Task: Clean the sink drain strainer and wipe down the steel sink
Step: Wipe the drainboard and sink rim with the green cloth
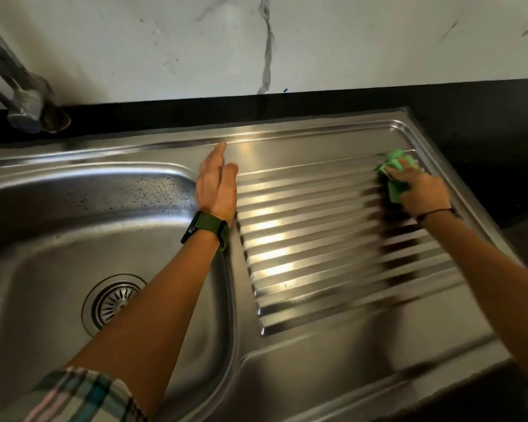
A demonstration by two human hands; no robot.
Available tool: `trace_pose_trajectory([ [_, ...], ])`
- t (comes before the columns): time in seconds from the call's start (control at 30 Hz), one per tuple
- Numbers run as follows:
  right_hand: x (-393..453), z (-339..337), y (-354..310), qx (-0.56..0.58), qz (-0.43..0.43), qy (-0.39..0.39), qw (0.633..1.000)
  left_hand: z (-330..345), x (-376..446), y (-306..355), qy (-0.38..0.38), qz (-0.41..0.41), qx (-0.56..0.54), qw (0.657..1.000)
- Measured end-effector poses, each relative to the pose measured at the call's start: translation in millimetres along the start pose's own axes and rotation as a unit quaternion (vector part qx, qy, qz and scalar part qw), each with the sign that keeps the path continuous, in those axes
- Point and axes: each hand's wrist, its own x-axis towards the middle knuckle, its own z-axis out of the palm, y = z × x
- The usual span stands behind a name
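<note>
Green cloth (394, 175) in right hand (421, 193)

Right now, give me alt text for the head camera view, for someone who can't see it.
A person's right hand grips a green cloth at the far right corner of a steel sink's ribbed drainboard. The left hand, fingers straight, hovers near the basin's edge. The drain strainer sits in the basin, with a faucet at the far left.
</note>
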Motion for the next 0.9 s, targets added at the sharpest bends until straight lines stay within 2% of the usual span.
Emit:
trace_pose_trajectory([
  [0.07,1.8,1.0,-4.9,-0.002,0.048,0.024,0.999,-0.4,1.3,1.4,0.002,0.000,-0.004,1.000],
  [0.13,-9.9,13.2,-35.5,-0.017,0.035,0.037,0.999,-0.8,2.0,-0.1,-0.005,0.004,-0.004,1.000],
  [0.23,-45.1,49.2,-107.7,0.014,-0.083,0.055,0.995,0.8,2.2,-1.4,-0.016,0.013,-0.002,1.000],
  [0.37,-95.3,93.9,-208.5,0.047,-0.246,0.026,0.968,-2.0,2.4,-2.9,-0.029,0.005,0.006,1.000],
  [0.43,-96.6,93.8,-212.9,0.034,-0.287,0.009,0.957,-1.6,0.5,-1.1,-0.040,-0.003,-0.001,0.999],
  [0.5,-84.2,81.5,-185.7,0.012,-0.304,-0.009,0.953,-0.9,-4.0,2.9,-0.051,-0.009,0.020,0.998],
  [0.6,-59.8,50.3,-112.7,0.017,-0.219,-0.005,0.976,-2.4,-22.7,6.7,-0.067,-0.006,0.043,0.997],
  [0.67,-42.5,23.9,-42.3,-0.029,-0.100,-0.004,0.995,-4.0,-45.8,4.3,-0.073,-0.011,0.026,0.997],
  [0.73,-31.9,-5.8,20.5,-0.074,0.012,-0.014,0.997,-3.3,-65.2,2.1,-0.073,-0.020,-0.007,0.997],
  [0.8,-28.1,-20.3,45.6,-0.064,0.067,-0.023,0.995,-2.8,-76.0,2.4,-0.072,-0.023,-0.021,0.997],
  [0.9,-31.7,-10.0,30.6,-0.018,0.102,0.010,0.995,-2.5,-81.1,5.4,-0.076,-0.021,-0.015,0.997],
])
